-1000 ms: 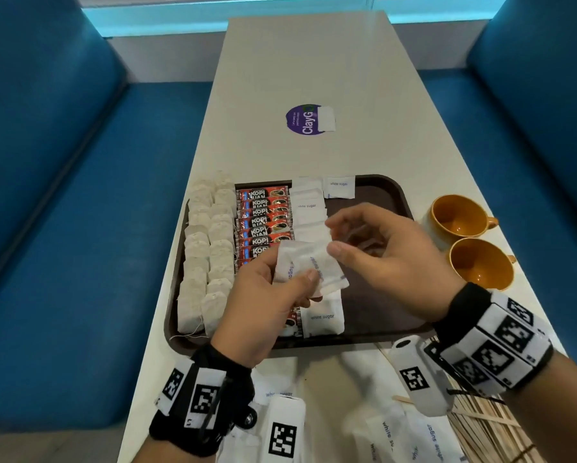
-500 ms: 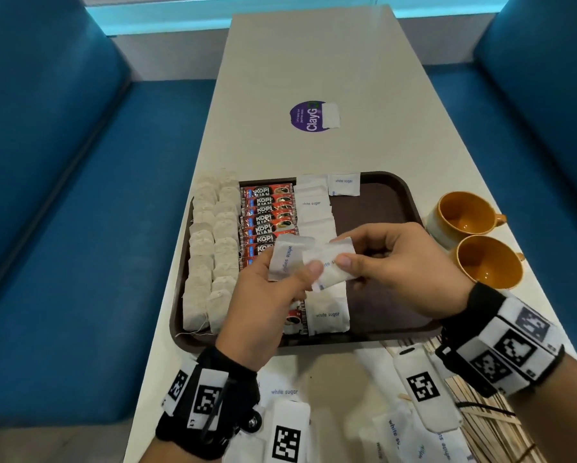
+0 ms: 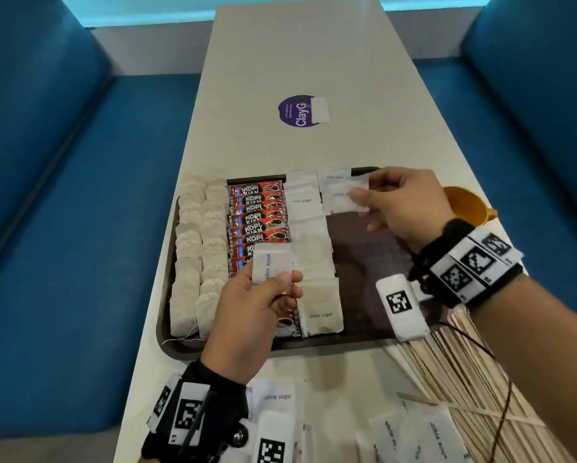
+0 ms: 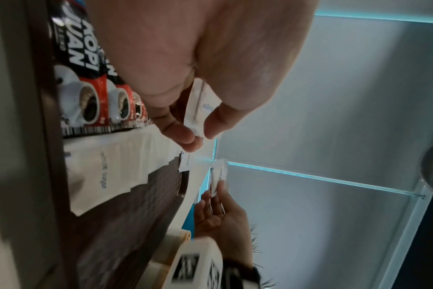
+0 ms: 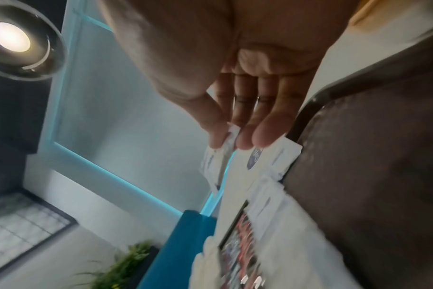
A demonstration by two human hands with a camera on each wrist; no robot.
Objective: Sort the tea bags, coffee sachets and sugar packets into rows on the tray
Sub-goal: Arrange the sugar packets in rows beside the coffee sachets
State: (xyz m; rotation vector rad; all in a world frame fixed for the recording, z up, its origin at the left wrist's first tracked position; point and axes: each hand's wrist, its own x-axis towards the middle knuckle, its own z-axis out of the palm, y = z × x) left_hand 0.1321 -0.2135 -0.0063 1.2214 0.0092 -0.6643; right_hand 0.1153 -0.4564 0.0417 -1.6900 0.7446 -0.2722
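We're deep in the sugar stage now. The right hand [image 3: 404, 203] pinches a white sugar packet [image 3: 345, 195] between thumb and fingertips, over the far edge of the brown tray [image 3: 374, 329], just nearer us than the lone packet [image 3: 334, 177] that heads a second sugar row. The left hand [image 3: 247, 315] pinches its own sugar packet [image 3: 269, 267] above the near half of the tray, over the seam between the coffee sachets [image 3: 258, 212] and the first sugar row [image 3: 310, 252]. The tea bags [image 3: 196, 248] fill two rows along the tray's left edge.

By our reckoning the move in hand is laying the right hand's packet down behind that lone one. It calls for a flat, square drop, long edges in line with the neighbouring row, and a clean release so the thin paper doesn't skid. The left hand's packet should follow.

More sugar packets [image 3: 410, 436] wait on the tabletop's near edge beside the wooden stirrers [image 3: 454, 359], so there's work left.

The head view gives us the full layout. The left wrist view alone shows thumb and forefinger nipping the packet's edge, with the other hand small beyond. The right wrist view, blurred, shows straightish fingers meeting the thumb on the packet, clear of the tray surface; how far clear we can't tell.
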